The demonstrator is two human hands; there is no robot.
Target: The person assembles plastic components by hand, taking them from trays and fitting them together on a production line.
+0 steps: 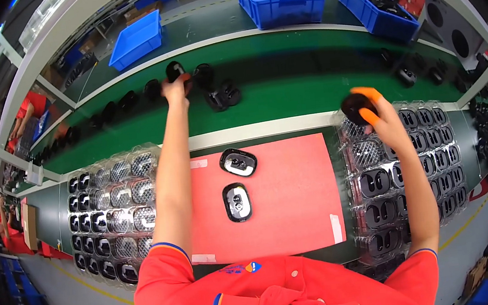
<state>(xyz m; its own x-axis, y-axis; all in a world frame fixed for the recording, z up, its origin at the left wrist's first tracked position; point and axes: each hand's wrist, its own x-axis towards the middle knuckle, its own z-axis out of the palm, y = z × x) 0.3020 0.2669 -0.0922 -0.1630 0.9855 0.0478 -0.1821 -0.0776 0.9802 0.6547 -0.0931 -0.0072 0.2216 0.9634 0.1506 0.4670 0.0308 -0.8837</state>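
Note:
Stretched far forward over the green conveyor belt, my left hand is closed on a black rounded shell. My right hand, with orange covers on its fingers, grips another black rounded shell above the far left corner of the right-hand clear tray. Between my arms lies a pink-red mat. On it rest two black oval shells, one farther away and one nearer, both with shiny insides facing up.
Left of the mat stands a clear compartment tray partly filled with black parts. More black parts line the belt. Beyond it are an empty-looking blue bin and two filled blue bins. White frame posts rise on both sides; other people work at the edges.

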